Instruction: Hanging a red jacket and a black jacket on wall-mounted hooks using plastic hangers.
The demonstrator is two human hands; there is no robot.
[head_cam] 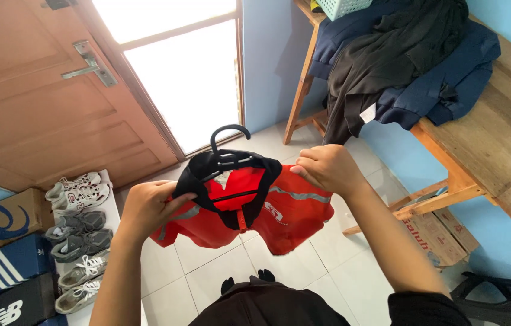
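A red garment [286,214] with a black collar and grey stripes hangs on a black plastic hanger [229,158] in front of me, above the white tiled floor. My left hand [147,205] grips the garment's left shoulder at the collar edge. My right hand [327,168] grips the right shoulder, fingers curled over the fabric. The hanger's hook points up between my hands.
A wooden table [497,145] at the right carries a pile of dark blue and black clothes [400,60]. Several pairs of sneakers [77,235] and shoe boxes [2,259] line the left wall. A brown door [38,90] stands open by a bright doorway. Cardboard boxes [437,238] sit under the table.
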